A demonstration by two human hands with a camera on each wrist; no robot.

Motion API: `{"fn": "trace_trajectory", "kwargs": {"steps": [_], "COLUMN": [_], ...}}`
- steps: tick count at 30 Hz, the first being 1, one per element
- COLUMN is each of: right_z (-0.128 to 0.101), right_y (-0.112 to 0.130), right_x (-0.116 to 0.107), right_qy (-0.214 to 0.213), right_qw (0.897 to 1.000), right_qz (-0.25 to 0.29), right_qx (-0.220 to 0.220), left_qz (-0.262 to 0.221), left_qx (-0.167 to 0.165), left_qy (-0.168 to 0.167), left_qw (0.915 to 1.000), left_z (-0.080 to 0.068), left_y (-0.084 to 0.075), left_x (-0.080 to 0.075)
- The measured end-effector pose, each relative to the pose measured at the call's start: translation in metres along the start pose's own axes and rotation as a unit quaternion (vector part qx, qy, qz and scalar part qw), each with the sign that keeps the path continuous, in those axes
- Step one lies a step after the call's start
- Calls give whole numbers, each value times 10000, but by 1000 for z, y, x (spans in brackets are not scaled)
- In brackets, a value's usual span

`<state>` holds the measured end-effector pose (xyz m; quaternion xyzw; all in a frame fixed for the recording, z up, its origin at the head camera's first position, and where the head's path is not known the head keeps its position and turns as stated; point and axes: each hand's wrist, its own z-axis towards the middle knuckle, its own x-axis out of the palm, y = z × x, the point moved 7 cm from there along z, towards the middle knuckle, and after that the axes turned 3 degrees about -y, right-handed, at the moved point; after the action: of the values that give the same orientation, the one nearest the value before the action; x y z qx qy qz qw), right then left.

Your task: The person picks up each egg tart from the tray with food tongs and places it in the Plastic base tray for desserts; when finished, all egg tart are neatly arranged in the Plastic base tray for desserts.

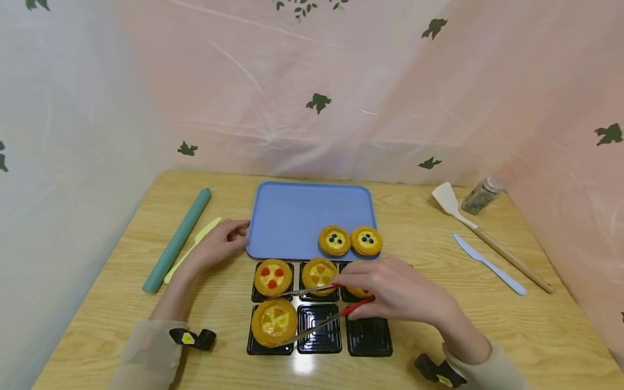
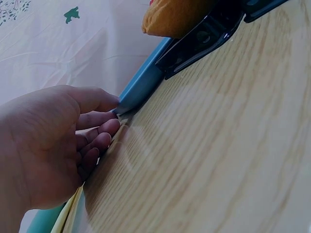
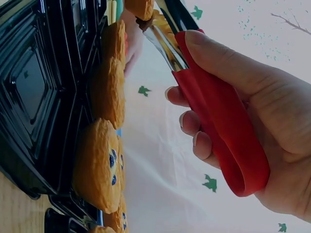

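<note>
My right hand (image 1: pixel 397 290) grips red-handled tongs (image 3: pixel 223 126). Their metal arms reach left around a tart topped with orange wedges (image 1: pixel 274 322), over the front-left black plastic tray (image 1: pixel 270 349). Behind it, in the back row of black trays, sit a tart with red berries (image 1: pixel 273 277), another orange-wedge tart (image 1: pixel 320 275) and a blueberry tart (image 3: pixel 99 165) partly covered by my right hand in the head view. My left hand (image 1: pixel 221 245) rests on the table with loosely bent fingers, fingertips at the left edge of the blue serving tray (image 1: pixel 292 216).
Two blueberry tarts (image 1: pixel 334 241) sit on the blue tray's front-right corner. Left lie a green rolling pin (image 1: pixel 177 241) and a yellow knife (image 1: pixel 205 230). Right are a white spatula (image 1: pixel 487 241), a pale blue knife (image 1: pixel 489 264) and a spice jar (image 1: pixel 482 195). Curtains stand behind.
</note>
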<state>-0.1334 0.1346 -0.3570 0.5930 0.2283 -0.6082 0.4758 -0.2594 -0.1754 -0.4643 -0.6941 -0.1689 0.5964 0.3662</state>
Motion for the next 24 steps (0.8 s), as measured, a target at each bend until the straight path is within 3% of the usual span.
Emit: {"fn": "trace_trajectory", "kwargs": {"steps": [24], "right_z": [4], "right_y": [8], "right_x": [15], "right_qy": [130], "right_qw": [9991], "right_qz": [-403], "right_qx": [66], "left_qz": [-29], "left_qx": [59], "left_qy": [-44], "left_qw": [10000], "left_z": [-3], "left_y": [-1], "left_x": [2]}}
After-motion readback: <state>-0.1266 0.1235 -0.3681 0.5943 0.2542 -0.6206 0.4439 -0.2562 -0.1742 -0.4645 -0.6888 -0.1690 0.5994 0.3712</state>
